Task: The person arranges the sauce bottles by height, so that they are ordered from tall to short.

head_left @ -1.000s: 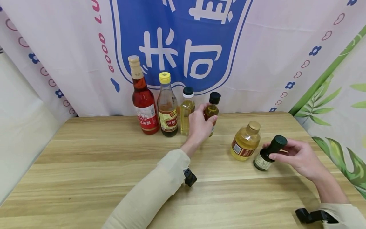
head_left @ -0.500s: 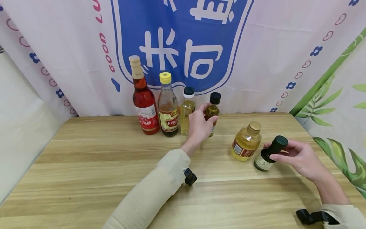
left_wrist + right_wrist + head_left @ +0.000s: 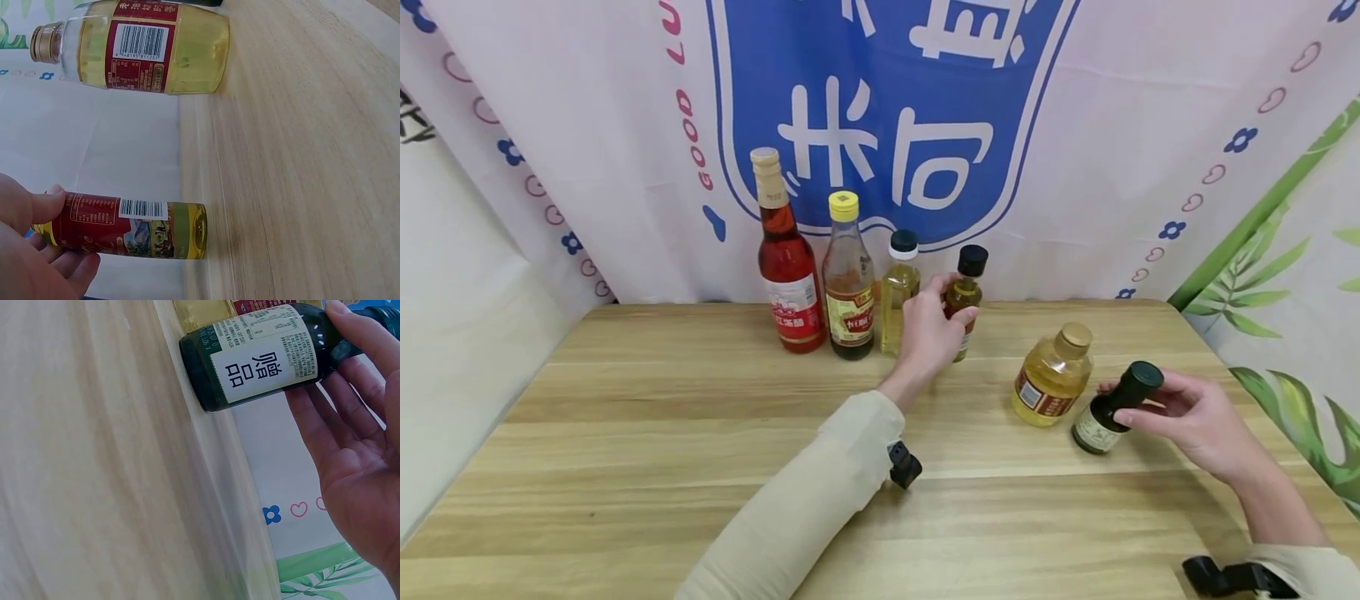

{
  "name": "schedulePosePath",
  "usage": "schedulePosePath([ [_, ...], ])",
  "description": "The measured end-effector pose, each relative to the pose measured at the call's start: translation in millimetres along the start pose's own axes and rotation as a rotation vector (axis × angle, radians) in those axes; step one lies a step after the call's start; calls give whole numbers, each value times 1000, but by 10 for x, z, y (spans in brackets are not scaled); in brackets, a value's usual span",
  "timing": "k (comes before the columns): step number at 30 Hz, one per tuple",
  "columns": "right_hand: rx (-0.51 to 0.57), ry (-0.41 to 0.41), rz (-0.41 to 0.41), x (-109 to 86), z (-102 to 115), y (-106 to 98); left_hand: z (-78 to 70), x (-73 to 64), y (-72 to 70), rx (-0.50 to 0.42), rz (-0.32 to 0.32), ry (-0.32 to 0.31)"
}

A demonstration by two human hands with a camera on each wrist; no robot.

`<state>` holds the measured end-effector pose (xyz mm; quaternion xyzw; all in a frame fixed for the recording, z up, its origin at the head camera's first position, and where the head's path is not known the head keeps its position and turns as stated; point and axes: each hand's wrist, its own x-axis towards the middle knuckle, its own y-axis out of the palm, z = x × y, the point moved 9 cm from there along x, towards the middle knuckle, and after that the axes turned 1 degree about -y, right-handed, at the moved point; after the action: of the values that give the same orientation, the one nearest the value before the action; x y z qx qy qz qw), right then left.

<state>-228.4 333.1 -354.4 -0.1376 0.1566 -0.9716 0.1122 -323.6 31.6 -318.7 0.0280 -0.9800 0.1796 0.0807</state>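
My left hand [image 3: 931, 329] grips a small oil bottle [image 3: 119, 226] with a black cap and dark red label, thumb on one side and fingers on the other. It stands upright at the right end of a row near the table's back edge. On the right, my right hand [image 3: 1198, 425] holds a dark green bottle [image 3: 1097, 427] with a pale label around its neck and shoulder. In the right wrist view the thumb lies along one side of the green bottle [image 3: 262, 357] and the fingers along the other. A round-bodied oil bottle [image 3: 1052, 379] with a gold cap stands just left of it.
Left of my left hand stand a tall red vinegar bottle [image 3: 792, 287], a yellow-capped bottle [image 3: 848, 292] and a clear oil bottle [image 3: 897, 304] with a dark green cap. Behind them hangs a printed curtain [image 3: 1097, 167]. The wooden table [image 3: 662, 450] stretches in front.
The view has shifted slightly, so everything sits a little farther right in it. Both hands keep their hold, and the bottles stay in the same places on the table.
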Motion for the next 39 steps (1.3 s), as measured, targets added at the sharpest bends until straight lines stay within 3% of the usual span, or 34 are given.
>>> schedulePosePath([
  [20,-33,-7,4,-29,-17,2,-8,-22,6,27,10,-1],
  [28,-28,-18,2,-13,-1,4,-103,-90,-104,17,-39,24],
  [33,-33,-10,-7,-9,9,-10,-200,-193,-198,-30,-99,78],
  [36,-35,-8,-12,-10,10,-16,-270,-295,-233,-73,-142,142],
  [39,-36,-3,-14,-9,3,-18,-335,-412,-202,-121,-146,205],
])
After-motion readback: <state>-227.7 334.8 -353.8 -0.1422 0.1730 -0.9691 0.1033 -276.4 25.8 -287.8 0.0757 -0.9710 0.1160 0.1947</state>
